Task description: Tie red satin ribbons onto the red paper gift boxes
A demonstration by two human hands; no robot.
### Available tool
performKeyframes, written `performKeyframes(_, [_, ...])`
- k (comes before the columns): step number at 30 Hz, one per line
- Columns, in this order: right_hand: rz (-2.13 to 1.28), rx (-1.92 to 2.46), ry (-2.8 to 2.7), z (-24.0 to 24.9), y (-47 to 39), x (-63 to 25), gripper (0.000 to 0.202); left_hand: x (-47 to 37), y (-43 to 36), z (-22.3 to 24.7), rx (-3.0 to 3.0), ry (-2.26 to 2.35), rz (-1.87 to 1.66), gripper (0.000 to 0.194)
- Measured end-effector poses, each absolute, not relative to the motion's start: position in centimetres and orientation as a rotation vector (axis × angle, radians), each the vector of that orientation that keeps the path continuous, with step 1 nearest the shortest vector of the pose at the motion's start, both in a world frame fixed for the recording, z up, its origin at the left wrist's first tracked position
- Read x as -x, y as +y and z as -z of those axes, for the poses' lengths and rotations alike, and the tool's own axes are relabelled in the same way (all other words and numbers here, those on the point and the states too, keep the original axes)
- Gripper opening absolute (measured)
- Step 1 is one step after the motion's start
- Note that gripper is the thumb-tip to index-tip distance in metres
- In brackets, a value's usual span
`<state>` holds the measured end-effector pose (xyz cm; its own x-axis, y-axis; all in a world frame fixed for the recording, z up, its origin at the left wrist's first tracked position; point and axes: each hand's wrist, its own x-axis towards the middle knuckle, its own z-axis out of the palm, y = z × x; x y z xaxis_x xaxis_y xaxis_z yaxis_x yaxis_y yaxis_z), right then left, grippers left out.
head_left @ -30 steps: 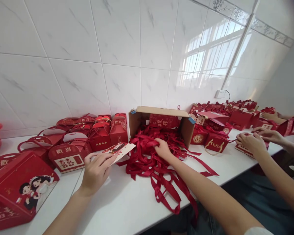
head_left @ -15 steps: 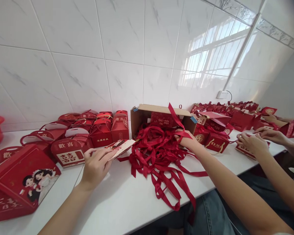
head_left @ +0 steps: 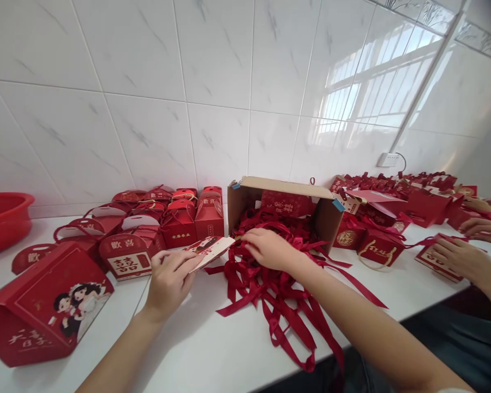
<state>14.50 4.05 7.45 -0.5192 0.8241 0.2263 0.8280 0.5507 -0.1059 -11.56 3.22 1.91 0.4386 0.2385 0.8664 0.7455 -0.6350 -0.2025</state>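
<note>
My left hand [head_left: 172,281] is closed on a flat, folded gift box [head_left: 210,250] with a cream and red print, held tilted above the table. Close to that box's right tip, my right hand [head_left: 268,248] has its fingers bent together over a tangled heap of red ribbons [head_left: 265,278]. It seems to pinch a ribbon there, though the fingertips are partly hidden. The ribbons spill out of an open cardboard carton [head_left: 286,185] lying on its side, and some hang over the table's front edge.
Assembled red gift boxes [head_left: 126,256] stand left of the carton, with a larger couple-printed box [head_left: 49,305] in front. A red basin [head_left: 8,224] is at far left. More boxes [head_left: 380,245] line the right side, where another person's hands [head_left: 466,262] work on a box.
My right hand has moved left and down, from the carton's right side toward the folded box's tip. The ribbon that stood up above it has dropped. The view has shifted slightly left.
</note>
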Motion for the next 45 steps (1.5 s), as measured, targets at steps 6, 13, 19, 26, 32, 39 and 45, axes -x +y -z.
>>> performKeyframes(6, [-0.031,1.599,-2.638,-2.9,5.0,-13.4,0.039,11.5,3.0,-2.1,2.118,-0.854,1.168,0.019])
performKeyframes(13, [0.011,2.052,-2.499,-4.1,4.5,-19.7,0.008,11.5,3.2,-1.9,2.118,-0.89,1.2,0.019])
performKeyframes(19, [-0.032,1.892,-2.382,-5.7,5.3,-18.2,0.015,11.5,3.3,-1.7,2.134,-0.882,1.214,0.021])
performKeyframes(26, [-0.231,1.516,-2.185,-1.9,9.4,-12.3,0.047,11.4,3.2,-1.8,2.129,-0.889,1.211,0.018])
performKeyframes(32, [-0.454,1.399,-1.883,-0.9,12.8,-10.9,0.013,11.4,3.1,-1.8,2.135,-0.905,1.229,0.023])
performKeyframes(39, [-0.846,1.044,-1.504,-3.2,10.4,-14.1,0.04,11.4,3.2,-1.6,2.14,-0.903,1.216,0.021])
performKeyframes(45, [-0.96,1.096,-1.708,-2.1,5.5,-17.8,0.025,11.4,3.2,-1.7,2.13,-0.891,1.206,0.02])
